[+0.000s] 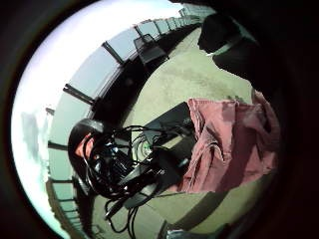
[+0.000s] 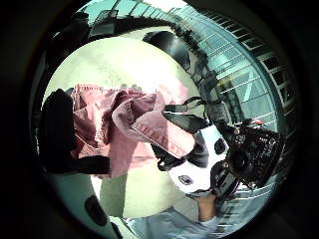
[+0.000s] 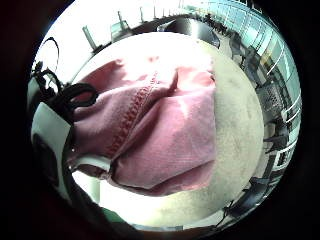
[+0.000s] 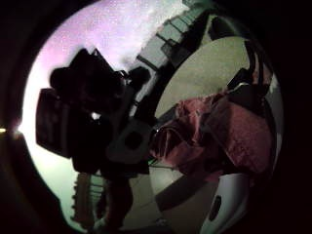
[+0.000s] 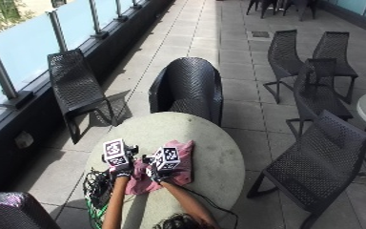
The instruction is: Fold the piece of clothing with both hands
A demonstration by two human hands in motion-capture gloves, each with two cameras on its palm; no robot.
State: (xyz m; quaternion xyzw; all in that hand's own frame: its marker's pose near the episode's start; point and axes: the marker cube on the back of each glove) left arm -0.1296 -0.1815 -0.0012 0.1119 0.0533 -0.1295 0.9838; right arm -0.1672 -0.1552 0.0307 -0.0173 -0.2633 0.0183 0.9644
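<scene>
Both hands are over the pink garment (image 5: 170,167) on the round table (image 5: 215,157); my right hand (image 5: 155,172) has its fingers curled round a bunched, seamed fold lifted off the rest, and my left hand (image 5: 121,171) hangs at the cloth's near left edge, though I cannot tell how its fingers stand; the folding looks barely begun, since the fabric lies rumpled, unsquared; what kind of garment this is, I can't make out.

Pink piece of clothing (image 5: 180,164), crumpled and partly folded, lies near the round table's (image 5: 221,157) middle.
</scene>
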